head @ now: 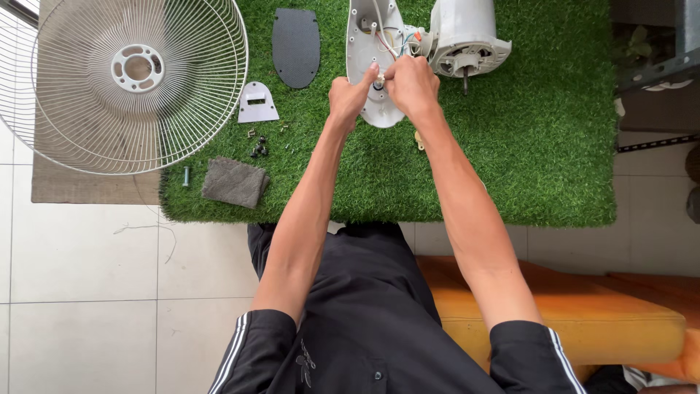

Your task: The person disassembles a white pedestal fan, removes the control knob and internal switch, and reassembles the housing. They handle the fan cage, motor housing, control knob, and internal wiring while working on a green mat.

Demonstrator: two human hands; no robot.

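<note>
White plastic housing [370, 51] on fake grass mat [539, 131], left hand [350, 98] and right hand [412, 84] fingers pinching wiring [391, 45].

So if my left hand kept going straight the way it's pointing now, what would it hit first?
Most likely the white housing shell: your left hand already touches it, fingers aimed up along it. Further on come the coloured wires, though depth is hard to judge.

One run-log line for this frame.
left hand: pinching at white housing | right hand: same spot | fan motor: beside | wire guard: far left
</note>
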